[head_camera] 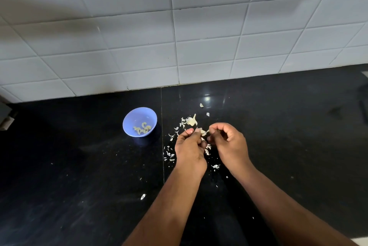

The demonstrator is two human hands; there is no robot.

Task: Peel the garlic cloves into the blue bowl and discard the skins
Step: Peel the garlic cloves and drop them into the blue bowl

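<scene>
Blue bowl (139, 121): several peeled cloves (142, 128) in. Your left hand (190, 147) and right hand (229, 142) — both pinching one garlic clove (202, 131) mid-peel. Garlic remnant (191, 120) beyond (cloves left, apparently). Skins (170, 154) litter the counter (79, 176) — undiscarded

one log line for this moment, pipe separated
step: peeling clove | left hand: pinches clove | right hand: pinches its skin | bowl: peeled cloves inside | skins: scattered on counter
</scene>
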